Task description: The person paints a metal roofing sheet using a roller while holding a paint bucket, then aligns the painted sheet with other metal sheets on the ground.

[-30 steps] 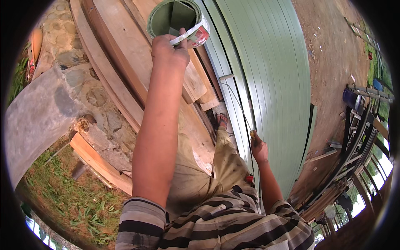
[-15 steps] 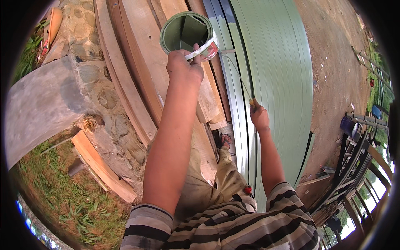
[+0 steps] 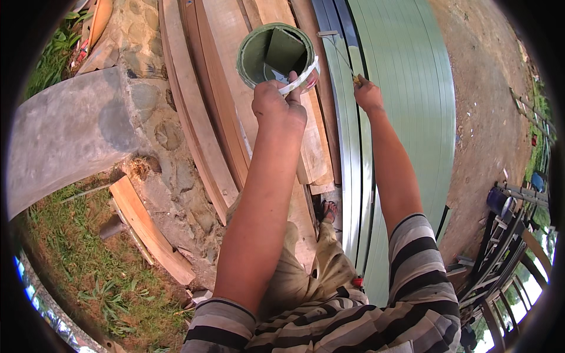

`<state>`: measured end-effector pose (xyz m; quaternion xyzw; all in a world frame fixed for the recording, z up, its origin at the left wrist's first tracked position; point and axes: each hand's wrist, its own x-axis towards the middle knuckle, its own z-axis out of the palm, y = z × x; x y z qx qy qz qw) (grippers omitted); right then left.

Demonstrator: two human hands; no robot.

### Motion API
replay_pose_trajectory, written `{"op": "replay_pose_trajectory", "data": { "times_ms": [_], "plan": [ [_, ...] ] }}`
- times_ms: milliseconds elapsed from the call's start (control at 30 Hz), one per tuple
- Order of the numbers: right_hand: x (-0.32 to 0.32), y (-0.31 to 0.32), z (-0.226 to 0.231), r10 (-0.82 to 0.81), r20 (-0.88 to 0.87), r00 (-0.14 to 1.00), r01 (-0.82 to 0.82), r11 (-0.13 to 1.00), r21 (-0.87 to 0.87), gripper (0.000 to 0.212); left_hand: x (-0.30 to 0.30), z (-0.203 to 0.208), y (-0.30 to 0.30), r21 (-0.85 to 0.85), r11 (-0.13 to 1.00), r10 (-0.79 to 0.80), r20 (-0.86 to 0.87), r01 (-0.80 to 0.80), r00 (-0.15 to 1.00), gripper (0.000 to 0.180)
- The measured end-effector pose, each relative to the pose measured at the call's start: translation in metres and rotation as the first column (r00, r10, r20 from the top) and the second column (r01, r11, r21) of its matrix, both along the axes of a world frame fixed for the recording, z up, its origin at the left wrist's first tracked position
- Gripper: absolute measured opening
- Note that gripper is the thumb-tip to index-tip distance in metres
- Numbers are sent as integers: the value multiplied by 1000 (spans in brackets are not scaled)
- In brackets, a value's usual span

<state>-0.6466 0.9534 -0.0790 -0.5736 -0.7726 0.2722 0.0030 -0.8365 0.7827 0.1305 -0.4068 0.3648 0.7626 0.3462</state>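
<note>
My left hand (image 3: 275,101) is closed on the near rim of a round paint bucket (image 3: 250,62), beside its white band. Green paint coats the bucket's inside, and a flat green piece stands in it. With its fingers wrapped round the grip, my right hand (image 3: 368,97) holds a small paint roller (image 3: 328,34) on a thin wire frame. The roller head lies on or just over a long narrow metal strip (image 3: 334,65), light green below and blue-grey at its far end. To the right spread wide green ribbed panels (image 3: 406,112).
Long wooden planks (image 3: 220,70) lie under and left of the bucket. Farther left are a stone wall edge (image 3: 141,41), a grey concrete slab (image 3: 65,132) and grass. A stack of dark metal pieces (image 3: 500,247) and a blue bucket (image 3: 497,200) stand on the dirt at right.
My right hand and the roller have moved away from me, along the strip toward its blue-grey far end. The bucket in my left hand has shifted slightly right in view.
</note>
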Motion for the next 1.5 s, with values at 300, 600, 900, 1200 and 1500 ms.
{"op": "replay_pose_trajectory", "data": {
  "times_ms": [300,600,900,1200,1500],
  "plan": [
    [138,-163,10,-18,52,998,20,999,-39,47,28,-4,-6,59,998,-22,-1,22,1000,54],
    [274,-318,68,-82,235,968,130,972,-195,50,56,-1,-4,-32,989,-141,58,143,988,44],
    [370,-435,115,-108,374,921,248,902,-352,54,88,-4,9,-33,981,-182,149,189,972,49],
    [484,-542,160,-53,510,859,306,851,-427,50,89,-26,10,53,957,-291,158,286,943,57],
    [471,-533,145,-21,437,899,224,881,-418,54,81,-15,12,-14,970,-239,88,241,967,40]
  ]
}}
